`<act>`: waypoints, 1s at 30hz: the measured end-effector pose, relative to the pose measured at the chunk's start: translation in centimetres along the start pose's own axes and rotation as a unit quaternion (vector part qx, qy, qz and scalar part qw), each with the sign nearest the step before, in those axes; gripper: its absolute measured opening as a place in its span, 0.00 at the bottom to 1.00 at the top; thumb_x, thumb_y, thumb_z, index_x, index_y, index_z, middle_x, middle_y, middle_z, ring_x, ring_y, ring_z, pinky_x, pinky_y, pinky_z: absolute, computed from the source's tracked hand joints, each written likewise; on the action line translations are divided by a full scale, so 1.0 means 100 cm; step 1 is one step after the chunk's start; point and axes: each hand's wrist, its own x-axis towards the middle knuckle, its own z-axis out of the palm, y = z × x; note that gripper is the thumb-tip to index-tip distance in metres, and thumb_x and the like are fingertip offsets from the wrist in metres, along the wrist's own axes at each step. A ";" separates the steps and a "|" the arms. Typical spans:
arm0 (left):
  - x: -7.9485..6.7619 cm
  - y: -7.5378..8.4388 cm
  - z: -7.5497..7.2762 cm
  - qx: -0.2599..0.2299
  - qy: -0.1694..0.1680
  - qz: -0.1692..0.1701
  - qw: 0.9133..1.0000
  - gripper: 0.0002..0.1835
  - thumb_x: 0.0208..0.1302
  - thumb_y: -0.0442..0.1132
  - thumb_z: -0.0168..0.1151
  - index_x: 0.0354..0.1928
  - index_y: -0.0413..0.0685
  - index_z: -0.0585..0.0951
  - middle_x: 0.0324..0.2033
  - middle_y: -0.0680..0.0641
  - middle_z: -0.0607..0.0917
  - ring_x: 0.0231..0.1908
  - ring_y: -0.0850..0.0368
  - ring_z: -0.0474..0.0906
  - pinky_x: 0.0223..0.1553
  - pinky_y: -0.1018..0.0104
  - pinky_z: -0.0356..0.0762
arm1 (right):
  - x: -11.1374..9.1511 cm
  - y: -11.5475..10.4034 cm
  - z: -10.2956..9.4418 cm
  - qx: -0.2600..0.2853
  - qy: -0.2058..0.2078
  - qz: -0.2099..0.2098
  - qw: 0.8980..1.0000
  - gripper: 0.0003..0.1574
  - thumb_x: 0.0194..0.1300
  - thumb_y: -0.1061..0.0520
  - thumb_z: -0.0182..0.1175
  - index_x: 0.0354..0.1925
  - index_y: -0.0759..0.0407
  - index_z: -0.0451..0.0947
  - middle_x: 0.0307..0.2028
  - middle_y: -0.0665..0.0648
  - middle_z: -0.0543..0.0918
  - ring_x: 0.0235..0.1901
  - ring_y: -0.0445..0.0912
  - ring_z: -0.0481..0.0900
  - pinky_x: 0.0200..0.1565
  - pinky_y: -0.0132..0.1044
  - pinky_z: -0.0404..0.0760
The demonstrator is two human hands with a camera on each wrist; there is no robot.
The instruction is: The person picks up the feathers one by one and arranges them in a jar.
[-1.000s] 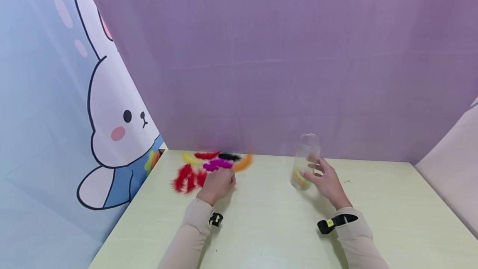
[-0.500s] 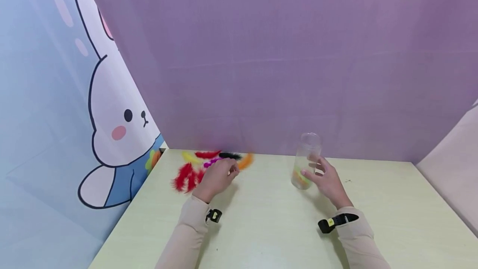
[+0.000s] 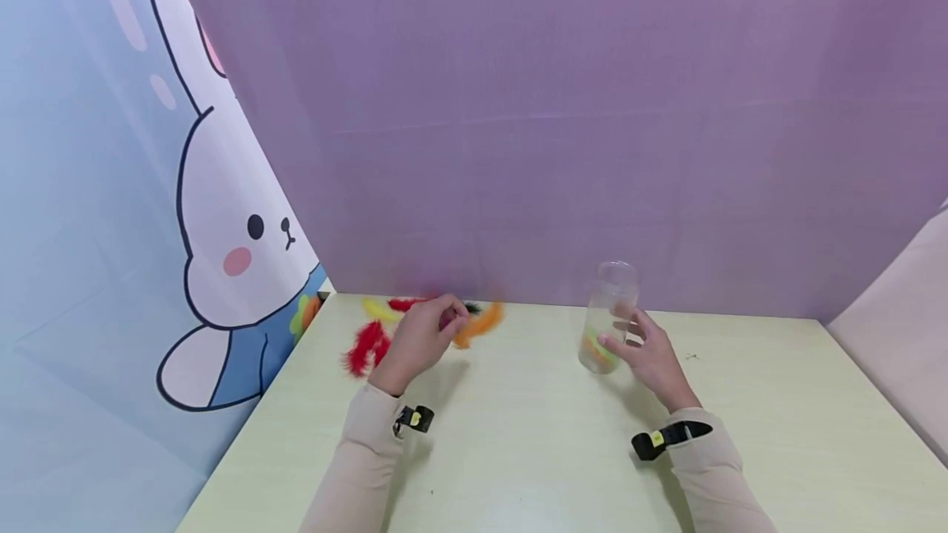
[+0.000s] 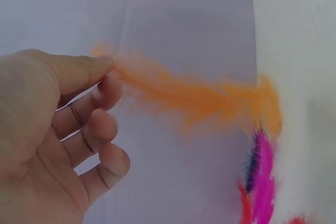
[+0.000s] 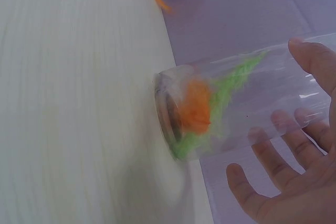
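In the left wrist view my left hand (image 4: 58, 124) pinches the tip of an orange feather (image 4: 194, 100) between thumb and index finger, the other fingers loosely curled. From the head view, this hand (image 3: 422, 340) is over the feather group, covering part of it. My right hand (image 3: 650, 356) steadies a clear cylindrical jar (image 3: 609, 294), thumb on one side and fingers on the other. Inside the jar, near its bottom, lie an orange feather (image 5: 195, 106) and a light green feather (image 5: 228, 87). The jar stands on the table.
Red feathers (image 3: 363, 349), a yellow feather (image 3: 379, 311) and a black feather (image 3: 471, 308) lie at the table's back left. A magenta feather (image 4: 263, 182) shows in the left wrist view. A purple cloth (image 3: 555, 122) hangs behind the pale table (image 3: 533, 434).
My left hand has moved up and slightly left over the feathers, its fingers turning toward the orange one, which it now pinches. The right hand and the jar have stayed in place.
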 end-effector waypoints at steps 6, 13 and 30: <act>0.000 0.001 -0.001 -0.030 0.000 0.001 1.000 0.06 0.71 0.42 0.65 0.44 0.50 0.84 0.31 0.53 0.85 0.29 0.59 0.75 0.35 0.67 0.78 | 0.000 -0.001 0.000 0.001 0.001 0.000 1.000 0.49 0.65 0.43 0.71 0.75 0.56 0.62 0.72 0.62 0.69 0.71 0.63 0.68 0.70 0.60 0.69; 0.000 0.003 0.000 -0.057 -0.001 -0.007 0.998 0.06 0.72 0.43 0.64 0.44 0.50 0.83 0.35 0.51 0.87 0.32 0.57 0.77 0.36 0.68 0.79 | 0.000 -0.002 0.000 -0.004 0.002 0.000 1.000 0.49 0.65 0.42 0.70 0.75 0.56 0.62 0.72 0.63 0.70 0.70 0.63 0.69 0.69 0.60 0.70; 0.003 0.014 0.011 -0.159 0.032 0.019 0.987 0.03 0.71 0.37 0.64 0.43 0.47 0.84 0.34 0.51 0.87 0.30 0.59 0.79 0.35 0.69 0.80 | -0.002 -0.005 -0.001 0.001 0.001 0.000 1.000 0.48 0.66 0.44 0.70 0.74 0.57 0.62 0.72 0.64 0.70 0.70 0.63 0.69 0.69 0.60 0.69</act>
